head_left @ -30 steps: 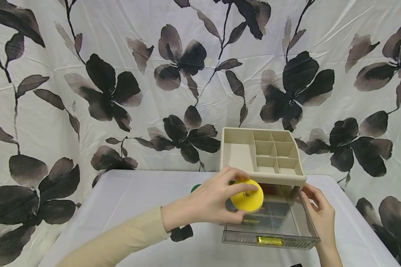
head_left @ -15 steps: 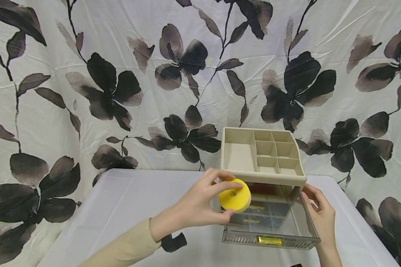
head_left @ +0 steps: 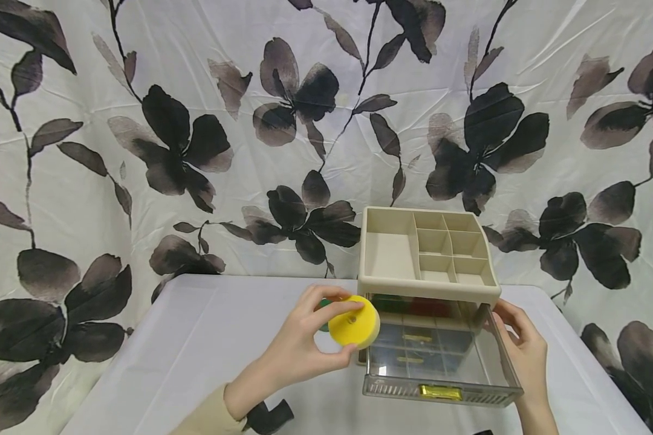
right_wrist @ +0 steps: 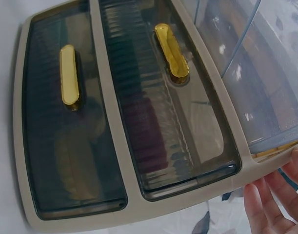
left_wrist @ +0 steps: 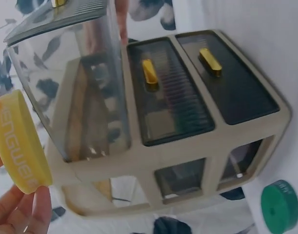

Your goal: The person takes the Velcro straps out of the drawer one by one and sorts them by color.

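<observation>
My left hand (head_left: 291, 353) pinches a thick yellow disc-shaped roll (head_left: 354, 324) between thumb and fingers. It has a small centre hole and, in the left wrist view, lettering around its rim. The roll is just left of the pulled-out clear drawer (head_left: 378, 385) of a beige organizer (head_left: 428, 291). Fairly straight fingers of my right hand (head_left: 525, 347) touch the organizer's right side beside this drawer. Behind the yellow roll, a green disc-shaped roll (left_wrist: 280, 207) stands by the organizer, mostly hidden in the head view.
Two lower smoked drawers, one with a gold handle (right_wrist: 69, 75), are closed below the extended one. Dark shapes show through their fronts. Divided compartments (head_left: 389, 241) form the organizer's top. A white-covered table (head_left: 196, 338) lies before a floral curtain (head_left: 223, 90).
My left hand has moved left with the yellow roll, from over the open drawer to beside it. The right hand and drawer stay in place.
</observation>
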`<control>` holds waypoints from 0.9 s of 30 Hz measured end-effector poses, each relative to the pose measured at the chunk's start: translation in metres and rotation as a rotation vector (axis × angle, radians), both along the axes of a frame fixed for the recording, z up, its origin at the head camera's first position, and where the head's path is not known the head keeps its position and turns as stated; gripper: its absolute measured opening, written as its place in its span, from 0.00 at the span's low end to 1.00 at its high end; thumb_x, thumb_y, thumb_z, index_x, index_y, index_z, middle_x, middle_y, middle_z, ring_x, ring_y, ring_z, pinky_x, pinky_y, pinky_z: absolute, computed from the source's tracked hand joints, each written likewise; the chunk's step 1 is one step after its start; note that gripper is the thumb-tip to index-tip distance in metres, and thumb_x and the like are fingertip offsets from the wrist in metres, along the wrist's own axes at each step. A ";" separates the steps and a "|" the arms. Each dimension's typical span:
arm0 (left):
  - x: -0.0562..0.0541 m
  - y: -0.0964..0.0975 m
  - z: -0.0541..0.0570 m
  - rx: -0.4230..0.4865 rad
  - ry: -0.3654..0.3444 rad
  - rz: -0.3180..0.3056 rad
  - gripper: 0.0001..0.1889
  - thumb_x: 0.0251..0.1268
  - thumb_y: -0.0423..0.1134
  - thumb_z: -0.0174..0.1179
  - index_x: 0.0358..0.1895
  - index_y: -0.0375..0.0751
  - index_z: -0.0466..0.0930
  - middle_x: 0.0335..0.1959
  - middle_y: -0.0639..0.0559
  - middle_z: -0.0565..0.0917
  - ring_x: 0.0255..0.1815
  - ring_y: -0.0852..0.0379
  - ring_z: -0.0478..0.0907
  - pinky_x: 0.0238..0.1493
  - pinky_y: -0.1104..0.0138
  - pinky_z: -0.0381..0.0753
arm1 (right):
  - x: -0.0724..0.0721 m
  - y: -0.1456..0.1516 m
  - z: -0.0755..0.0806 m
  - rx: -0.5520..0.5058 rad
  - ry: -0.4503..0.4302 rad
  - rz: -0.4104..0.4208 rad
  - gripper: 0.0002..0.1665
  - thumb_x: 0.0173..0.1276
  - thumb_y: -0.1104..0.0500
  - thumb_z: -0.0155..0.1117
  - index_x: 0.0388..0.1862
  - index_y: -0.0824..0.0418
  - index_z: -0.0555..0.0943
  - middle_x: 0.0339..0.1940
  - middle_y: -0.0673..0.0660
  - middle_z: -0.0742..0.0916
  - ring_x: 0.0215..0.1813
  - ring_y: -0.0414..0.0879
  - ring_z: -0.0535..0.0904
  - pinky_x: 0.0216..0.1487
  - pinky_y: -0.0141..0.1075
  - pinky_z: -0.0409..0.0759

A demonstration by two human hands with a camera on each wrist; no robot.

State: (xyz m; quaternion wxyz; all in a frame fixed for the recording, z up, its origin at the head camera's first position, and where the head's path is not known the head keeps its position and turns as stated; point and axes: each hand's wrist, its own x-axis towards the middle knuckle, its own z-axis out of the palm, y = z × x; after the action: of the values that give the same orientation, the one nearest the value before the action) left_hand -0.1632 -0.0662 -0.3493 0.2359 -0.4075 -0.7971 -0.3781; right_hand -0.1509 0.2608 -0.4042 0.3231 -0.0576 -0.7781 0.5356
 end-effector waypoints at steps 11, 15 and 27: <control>0.003 -0.015 -0.024 0.089 -0.084 0.148 0.29 0.41 0.35 0.73 0.53 0.53 0.81 0.55 0.53 0.76 0.57 0.56 0.68 0.43 0.70 0.78 | -0.001 -0.001 0.003 -0.002 0.006 0.007 0.18 0.70 0.66 0.56 0.58 0.65 0.77 0.42 0.33 0.81 0.45 0.27 0.79 0.41 0.17 0.78; 0.003 -0.017 -0.032 0.107 -0.101 0.190 0.29 0.40 0.35 0.74 0.53 0.54 0.81 0.54 0.54 0.77 0.56 0.57 0.68 0.41 0.71 0.78 | -0.001 -0.001 0.003 -0.002 0.006 0.006 0.17 0.70 0.67 0.56 0.57 0.66 0.77 0.42 0.33 0.81 0.45 0.26 0.78 0.41 0.16 0.78; -0.005 -0.019 -0.063 0.105 -0.209 0.329 0.26 0.41 0.36 0.74 0.50 0.54 0.83 0.53 0.56 0.77 0.55 0.58 0.68 0.41 0.72 0.78 | 0.003 -0.001 0.004 -0.010 0.018 0.017 0.18 0.71 0.65 0.56 0.58 0.67 0.77 0.42 0.34 0.81 0.44 0.27 0.79 0.41 0.17 0.78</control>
State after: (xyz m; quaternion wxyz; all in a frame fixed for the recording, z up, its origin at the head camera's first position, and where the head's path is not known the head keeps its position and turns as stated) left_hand -0.1682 -0.0854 -0.4119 0.2313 -0.2174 -0.8522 -0.4159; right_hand -0.1476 0.2593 -0.3998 0.3253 -0.0476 -0.7728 0.5428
